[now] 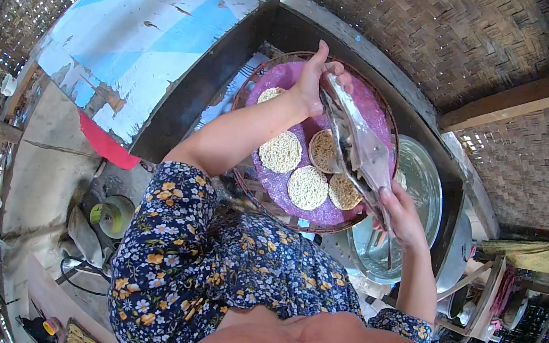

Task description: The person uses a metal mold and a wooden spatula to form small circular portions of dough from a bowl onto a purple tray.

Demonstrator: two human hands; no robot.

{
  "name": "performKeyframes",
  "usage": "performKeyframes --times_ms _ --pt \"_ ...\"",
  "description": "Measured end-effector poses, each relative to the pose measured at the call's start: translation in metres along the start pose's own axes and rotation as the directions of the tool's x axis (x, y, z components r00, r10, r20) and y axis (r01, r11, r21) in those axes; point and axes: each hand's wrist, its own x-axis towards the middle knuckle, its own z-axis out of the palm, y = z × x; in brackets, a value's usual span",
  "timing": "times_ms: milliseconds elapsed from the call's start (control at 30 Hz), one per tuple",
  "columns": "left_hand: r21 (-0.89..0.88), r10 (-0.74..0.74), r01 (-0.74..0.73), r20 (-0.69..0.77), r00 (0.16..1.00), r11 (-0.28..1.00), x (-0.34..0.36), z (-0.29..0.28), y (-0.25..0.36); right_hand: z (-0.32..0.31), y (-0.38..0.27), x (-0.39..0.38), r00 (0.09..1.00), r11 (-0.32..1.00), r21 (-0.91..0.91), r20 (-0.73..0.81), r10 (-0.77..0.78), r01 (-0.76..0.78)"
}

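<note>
Between my two hands stretches a long, shiny, clear plastic bag [367,149], slanted over a round tray; I cannot make out whether anything is inside it. My left hand [318,83] grips its upper end, thumb pointing up and fingers partly hidden behind the plastic. Closed on the lower end is my right hand [403,216]. Beneath lies a woven tray [249,91] lined with purple plastic sheeting [273,184]. Several pale round noodle-like cakes [280,152] rest on it, along with browner ones [323,150] partly covered by the bag.
A large metal basin [435,187] stands right of the tray, partly under it. At the left is a raised surface with peeling blue-and-white covering [148,20]. A woven bamboo wall [407,29] rises behind. A greenish round container [115,214] sits low at the left.
</note>
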Motion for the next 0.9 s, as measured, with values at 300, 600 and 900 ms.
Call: performKeyframes --times_ms 300,600,900 --pt "0.988 -0.009 -0.153 0.153 0.988 -0.028 -0.039 0.054 -0.019 0.017 -0.011 0.022 0.959 0.922 0.264 -0.085 -0.270 0.283" --pt "0.986 0.459 -0.069 0.131 0.879 -0.150 -0.129 0.003 0.029 0.017 0.017 0.099 0.910 0.665 -0.746 -0.301 -0.286 -0.039" --pt "0.975 0.647 -0.006 0.152 0.748 -0.222 -0.219 -0.025 0.081 0.017 0.016 0.099 0.914 0.616 -0.788 -0.237 -0.330 0.018"
